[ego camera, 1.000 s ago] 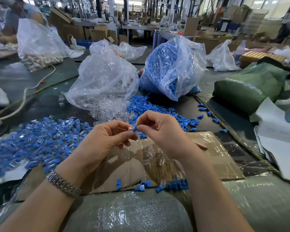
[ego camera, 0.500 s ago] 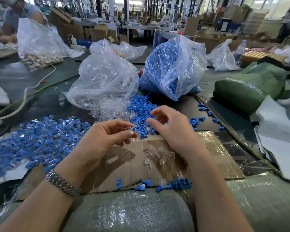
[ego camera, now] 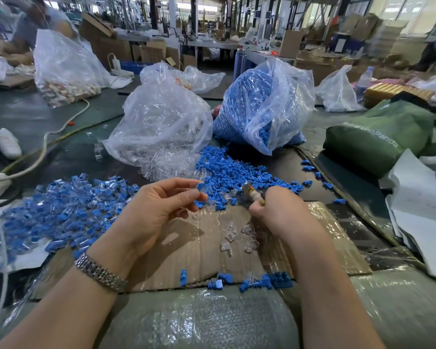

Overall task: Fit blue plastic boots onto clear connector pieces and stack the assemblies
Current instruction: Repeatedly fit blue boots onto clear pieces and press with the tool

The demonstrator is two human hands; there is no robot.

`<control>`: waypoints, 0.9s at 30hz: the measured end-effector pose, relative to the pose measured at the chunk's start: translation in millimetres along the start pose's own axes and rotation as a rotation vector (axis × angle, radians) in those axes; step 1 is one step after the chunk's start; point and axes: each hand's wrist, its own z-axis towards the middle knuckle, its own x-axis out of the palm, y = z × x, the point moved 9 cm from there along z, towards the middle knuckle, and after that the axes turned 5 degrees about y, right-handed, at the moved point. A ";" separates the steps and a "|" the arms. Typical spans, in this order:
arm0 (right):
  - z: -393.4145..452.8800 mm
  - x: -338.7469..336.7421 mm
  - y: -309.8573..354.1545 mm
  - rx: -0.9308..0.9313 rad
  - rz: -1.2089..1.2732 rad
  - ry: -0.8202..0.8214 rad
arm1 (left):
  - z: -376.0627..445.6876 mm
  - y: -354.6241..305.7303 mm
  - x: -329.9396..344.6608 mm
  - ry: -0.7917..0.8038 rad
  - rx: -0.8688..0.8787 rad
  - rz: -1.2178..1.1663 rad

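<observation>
Left hand (ego camera: 159, 210) is raised palm-inward, its thumb and forefinger in a pinching grip; the wrist wears a metal bracelet. Right hand (ego camera: 275, 210) is curled into a fist, knuckles up.

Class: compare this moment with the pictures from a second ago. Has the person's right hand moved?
Yes. The right hand has drawn rightward, away from the left hand, judged against the cardboard sheet, and now grips a small tool.

Bright, even daylight floods in from the windows (ego camera: 398, 11) at the top right, which blow out to near white. Glare sparkles off the clear bags (ego camera: 161, 122) and the film over the cardboard (ego camera: 199, 248). Soft shadows sit under the hands on that cardboard. Wide-angle bending curves the edges. The middle is sharp; the far hall and the corners go soft.
</observation>
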 end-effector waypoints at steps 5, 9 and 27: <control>-13.2 -14.3 16.6 -0.141 0.137 0.040 | 0.5 -2.6 -6.3 -0.059 0.003 -0.148; -32.8 -13.5 48.4 -0.294 0.283 0.235 | 3.3 -1.0 -12.0 -0.095 0.004 -0.214; -48.2 6.8 81.5 -0.467 0.293 0.361 | 0.8 -7.3 -5.9 -0.103 0.076 0.028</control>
